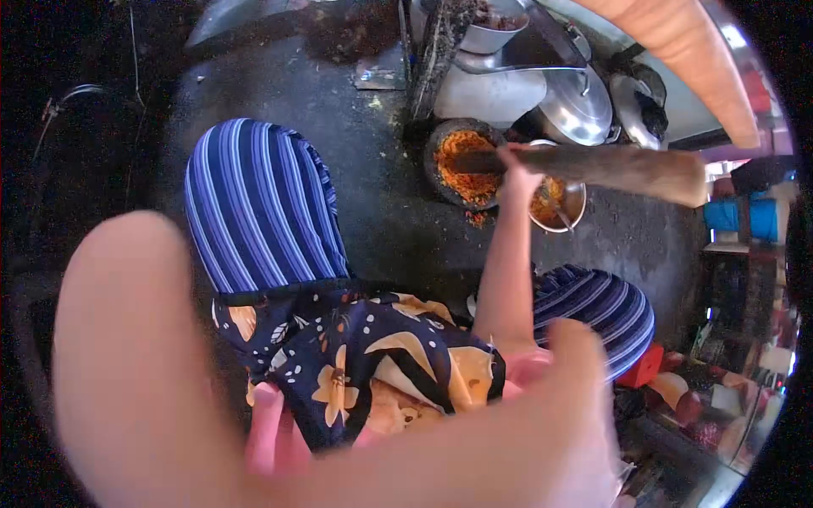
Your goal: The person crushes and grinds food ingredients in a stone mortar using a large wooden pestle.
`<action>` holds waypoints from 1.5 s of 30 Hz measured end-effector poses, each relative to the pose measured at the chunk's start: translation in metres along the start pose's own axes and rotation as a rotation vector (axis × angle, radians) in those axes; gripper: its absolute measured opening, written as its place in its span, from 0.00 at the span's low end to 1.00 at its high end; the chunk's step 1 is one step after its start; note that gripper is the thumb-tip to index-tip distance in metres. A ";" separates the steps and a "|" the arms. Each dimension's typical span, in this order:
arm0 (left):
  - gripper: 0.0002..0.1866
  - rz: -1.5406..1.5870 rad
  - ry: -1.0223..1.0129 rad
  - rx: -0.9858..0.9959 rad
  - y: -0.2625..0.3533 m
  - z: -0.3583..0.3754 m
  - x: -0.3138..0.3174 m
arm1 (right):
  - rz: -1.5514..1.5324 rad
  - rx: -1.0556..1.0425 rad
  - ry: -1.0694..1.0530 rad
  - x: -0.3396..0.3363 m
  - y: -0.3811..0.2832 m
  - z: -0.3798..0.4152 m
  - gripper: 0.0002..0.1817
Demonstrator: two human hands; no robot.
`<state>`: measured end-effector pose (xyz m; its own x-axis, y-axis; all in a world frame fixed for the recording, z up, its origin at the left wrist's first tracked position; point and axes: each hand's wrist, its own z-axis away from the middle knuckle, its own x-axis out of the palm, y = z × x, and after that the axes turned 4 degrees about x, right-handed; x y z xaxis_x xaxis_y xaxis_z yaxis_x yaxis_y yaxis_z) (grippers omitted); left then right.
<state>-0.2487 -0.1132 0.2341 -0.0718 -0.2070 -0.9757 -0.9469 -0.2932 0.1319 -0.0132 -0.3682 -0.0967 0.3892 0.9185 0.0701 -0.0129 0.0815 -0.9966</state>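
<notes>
My right hand grips a thick wooden pestle near its lower end. The pestle slants into a dark stone mortar, which holds coarse orange mash. Beside the mortar stands a metal bowl with more orange mash and a spoon in it, partly covered by the pestle and hand. Large and blurred, my left hand is right in front of the lens, its fingers spread apart. Another finger crosses the upper right corner, also close to the lens.
A lidded metal pot and another pot stand beyond the mortar. Striped blue cloth covers my knees on both sides. Blue containers sit at the right. Dark floor surrounds the mortar, with orange crumbs by it.
</notes>
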 end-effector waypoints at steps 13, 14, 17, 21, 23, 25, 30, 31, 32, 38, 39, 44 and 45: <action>0.33 -0.135 -0.023 -1.239 -0.048 0.102 0.091 | -0.040 -0.302 0.156 -0.004 -0.087 -0.001 0.11; 0.33 -0.149 0.117 -1.214 -0.049 0.106 0.104 | -0.029 -0.234 0.166 0.000 -0.056 0.002 0.13; 0.28 -0.310 0.247 -1.173 -0.056 0.104 0.122 | -0.224 -0.056 0.092 -0.002 0.024 0.002 0.14; 0.27 -0.396 0.315 -1.138 -0.075 0.105 0.123 | -0.256 -0.210 0.097 0.011 -0.062 0.017 0.13; 0.26 -0.438 0.298 -1.187 -0.081 0.102 0.125 | -0.091 -0.291 0.097 0.005 -0.113 0.017 0.11; 0.26 -0.477 0.299 -1.227 -0.086 0.104 0.131 | -0.166 -0.322 -0.004 0.001 -0.130 0.014 0.11; 0.25 -0.478 0.354 -1.258 -0.094 0.101 0.129 | 0.262 -0.326 -0.066 0.000 0.008 -0.008 0.13; 0.25 -0.487 0.354 -1.244 -0.093 0.100 0.129 | 0.087 -0.238 -0.063 0.003 0.012 0.005 0.12; 0.25 -0.491 0.349 -1.228 -0.094 0.100 0.128 | -0.087 -0.151 -0.067 0.008 0.013 0.012 0.12; 0.24 -0.472 0.306 -1.210 -0.093 0.099 0.129 | 0.052 -0.283 -0.016 0.014 -0.104 0.027 0.10; 0.24 -0.485 0.314 -1.225 -0.093 0.099 0.131 | 0.042 -0.322 -0.023 0.012 -0.124 0.028 0.09; 0.24 -0.493 0.353 -1.247 -0.094 0.100 0.131 | 0.013 -0.316 -0.047 0.002 -0.019 -0.015 0.14; 0.24 -0.495 0.363 -1.233 -0.093 0.100 0.130 | 0.157 -0.299 -0.081 0.002 0.008 -0.008 0.12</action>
<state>-0.2016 -0.0198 0.0771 0.4538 -0.0134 -0.8910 0.0529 -0.9977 0.0419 -0.0052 -0.3686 -0.1045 0.3293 0.9395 -0.0940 0.2081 -0.1693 -0.9633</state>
